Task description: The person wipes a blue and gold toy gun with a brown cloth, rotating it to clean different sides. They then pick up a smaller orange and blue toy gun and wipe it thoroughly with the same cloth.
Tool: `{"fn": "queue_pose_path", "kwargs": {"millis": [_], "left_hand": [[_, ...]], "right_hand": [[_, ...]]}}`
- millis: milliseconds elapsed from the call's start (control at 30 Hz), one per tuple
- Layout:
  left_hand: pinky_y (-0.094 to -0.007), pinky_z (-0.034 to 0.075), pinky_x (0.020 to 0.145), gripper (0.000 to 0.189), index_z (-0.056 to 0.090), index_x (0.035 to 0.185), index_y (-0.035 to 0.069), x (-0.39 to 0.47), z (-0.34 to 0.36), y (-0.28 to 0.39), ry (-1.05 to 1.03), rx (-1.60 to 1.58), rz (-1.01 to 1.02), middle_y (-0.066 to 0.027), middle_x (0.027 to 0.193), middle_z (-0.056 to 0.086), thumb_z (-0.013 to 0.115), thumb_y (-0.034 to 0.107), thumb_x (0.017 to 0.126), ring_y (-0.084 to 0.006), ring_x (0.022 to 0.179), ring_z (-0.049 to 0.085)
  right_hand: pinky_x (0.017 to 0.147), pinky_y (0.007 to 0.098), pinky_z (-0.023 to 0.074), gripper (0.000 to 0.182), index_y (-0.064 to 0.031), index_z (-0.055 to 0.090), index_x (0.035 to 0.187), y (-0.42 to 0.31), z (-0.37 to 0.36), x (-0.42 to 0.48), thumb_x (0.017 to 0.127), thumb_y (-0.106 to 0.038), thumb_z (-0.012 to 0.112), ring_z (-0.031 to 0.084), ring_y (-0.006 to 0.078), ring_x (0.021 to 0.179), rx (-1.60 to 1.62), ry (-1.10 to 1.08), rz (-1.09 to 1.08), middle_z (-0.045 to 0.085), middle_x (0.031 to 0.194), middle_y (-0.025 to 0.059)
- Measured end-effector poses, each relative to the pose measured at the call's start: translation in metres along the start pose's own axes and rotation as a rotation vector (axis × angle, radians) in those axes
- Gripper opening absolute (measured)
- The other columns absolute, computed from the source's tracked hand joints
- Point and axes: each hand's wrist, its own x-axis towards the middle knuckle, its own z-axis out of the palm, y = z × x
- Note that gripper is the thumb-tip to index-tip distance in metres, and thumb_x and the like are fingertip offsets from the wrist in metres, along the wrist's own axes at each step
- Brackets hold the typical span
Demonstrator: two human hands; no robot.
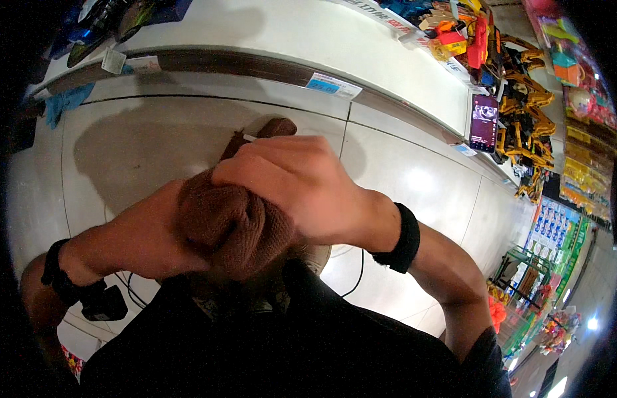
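Observation:
A bunched brown knitted cloth point(254, 239) is close before my chest, folded into a thick bundle with a dark crease in its middle. My left hand point(149, 224) grips its left side, and its fingers are hidden behind the fabric. My right hand point(298, 179) comes over the top with the thumb side pressed on the cloth. Past my right knuckles a brown piece point(277, 128) with a small pale strip sticks out. Whether it belongs to the same cloth, I cannot tell.
Ahead runs a white shelf point(288, 40) with a price tag point(333, 85) on its dark edge. A phone point(483, 123) with a lit screen leans at the right, beside yellow toy vehicles point(527, 114). A blue cloth point(67, 102) hangs at left. Black cables point(358, 273) lie on the tiled floor point(408, 159).

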Motion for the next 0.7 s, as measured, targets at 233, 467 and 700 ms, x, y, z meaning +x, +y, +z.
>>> {"fn": "queue_pose_path", "kwargs": {"millis": [233,467,700], "left_hand": [[-0.0387,0.043,0.102,0.064,0.051,0.130,0.007,-0.003,-0.007,-0.001,-0.040,0.002,-0.246,-0.0146,0.128,0.057,0.077,0.023,0.074,-0.0275,0.120,0.055],[-0.0344,0.050,0.087,0.039,0.060,0.111,0.003,0.002,-0.009,0.000,-0.073,-0.008,-0.205,-0.0104,0.104,0.065,0.074,0.019,0.078,-0.0195,0.098,0.062],[-0.0312,0.052,0.077,0.024,0.064,0.096,0.003,0.002,-0.001,-0.010,-0.029,-0.027,-0.009,-0.0084,0.088,0.068,0.075,0.017,0.080,-0.0171,0.084,0.065]], "right_hand": [[0.062,0.0373,0.0505,0.036,-0.0032,0.061,0.097,0.007,-0.007,-0.006,0.069,-0.021,0.073,0.062,0.0324,0.070,0.046,-0.023,0.109,0.062,0.081,0.0116],[0.062,0.0446,0.0501,0.040,-0.0028,0.056,0.092,-0.005,-0.004,0.000,0.060,-0.022,0.069,0.061,0.0355,0.072,0.006,-0.095,0.136,0.058,0.076,0.0134],[0.058,0.0376,0.0497,0.035,-0.0033,0.061,0.092,-0.019,-0.007,0.012,0.065,-0.021,0.075,0.063,0.0302,0.069,-0.019,-0.071,0.082,0.064,0.078,0.0112]]}}
